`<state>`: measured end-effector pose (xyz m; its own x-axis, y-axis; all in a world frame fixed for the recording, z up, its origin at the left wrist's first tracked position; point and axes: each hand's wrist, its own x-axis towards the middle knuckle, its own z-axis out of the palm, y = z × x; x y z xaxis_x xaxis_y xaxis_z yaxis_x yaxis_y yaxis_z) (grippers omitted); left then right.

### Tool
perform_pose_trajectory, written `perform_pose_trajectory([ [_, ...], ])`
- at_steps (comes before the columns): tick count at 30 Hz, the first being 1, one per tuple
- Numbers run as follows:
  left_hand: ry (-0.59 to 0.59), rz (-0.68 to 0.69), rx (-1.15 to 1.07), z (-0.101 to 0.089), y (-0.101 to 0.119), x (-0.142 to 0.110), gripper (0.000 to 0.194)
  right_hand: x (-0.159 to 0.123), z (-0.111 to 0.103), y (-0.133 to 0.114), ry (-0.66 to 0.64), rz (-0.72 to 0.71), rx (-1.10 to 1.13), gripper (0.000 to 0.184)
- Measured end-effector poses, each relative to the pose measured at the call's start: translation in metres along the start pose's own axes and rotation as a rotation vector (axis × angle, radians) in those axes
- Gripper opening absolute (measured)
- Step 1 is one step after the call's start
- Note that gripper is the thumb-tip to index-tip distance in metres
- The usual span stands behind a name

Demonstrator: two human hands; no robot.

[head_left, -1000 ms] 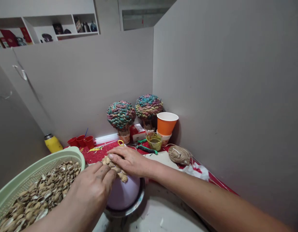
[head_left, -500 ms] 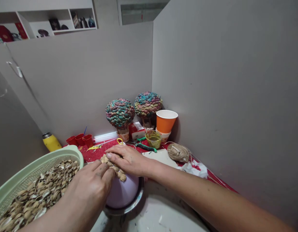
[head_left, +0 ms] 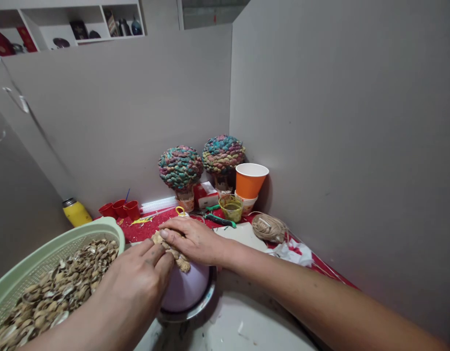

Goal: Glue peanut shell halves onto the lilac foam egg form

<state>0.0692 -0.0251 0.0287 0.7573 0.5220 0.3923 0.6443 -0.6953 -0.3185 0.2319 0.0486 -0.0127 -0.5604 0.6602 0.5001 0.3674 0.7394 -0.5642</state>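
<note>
A smooth lilac balloon [head_left: 186, 290] rests in a round metal bowl [head_left: 206, 304], with peanut shells [head_left: 181, 263] covering part of its top. My left hand [head_left: 142, 273] is bent over the near left side, its curled fingertips against the shells. Across the top lies my right hand [head_left: 194, 239], its fingers bent over the far side and its thumb pressed on the shells close to my left fingers. Both palms hide much of the shell patch. Left of the bowl stands a green plastic basket [head_left: 120, 236] full of loose shell halves [head_left: 57, 292].
Behind are two colourful shell-covered balls on cups [head_left: 181, 168], an orange paper cup [head_left: 251, 181], a stained tub [head_left: 231, 208], green-handled pliers [head_left: 220, 221], a twine ball [head_left: 269, 227], red cups [head_left: 119, 208] and a yellow bottle [head_left: 77, 213]. Grey partitions [head_left: 320, 122] enclose the table.
The whole view has shifted slightly, with the background sitting a little higher. Both hands stay on the shells and the balloon almost unmoved.
</note>
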Motion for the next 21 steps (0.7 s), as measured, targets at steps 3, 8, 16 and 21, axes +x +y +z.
perform_pose_trajectory([
  [3,0.054,0.047,0.045,-0.003,0.002,0.001,0.035,0.0,-0.001,-0.002,0.004,0.006,0.007,0.029],
  [8,0.104,0.0,-0.004,-0.009,-0.003,-0.005,0.025,0.0,-0.001,-0.002,0.013,0.005,0.024,0.033],
  [16,0.407,-0.268,-0.214,0.008,0.016,-0.047,0.035,-0.005,-0.001,0.003,0.051,0.011,0.07,0.034],
  [21,0.439,-0.593,-0.5,0.048,0.025,-0.049,0.043,-0.007,-0.002,0.002,0.045,-0.001,0.087,0.031],
])
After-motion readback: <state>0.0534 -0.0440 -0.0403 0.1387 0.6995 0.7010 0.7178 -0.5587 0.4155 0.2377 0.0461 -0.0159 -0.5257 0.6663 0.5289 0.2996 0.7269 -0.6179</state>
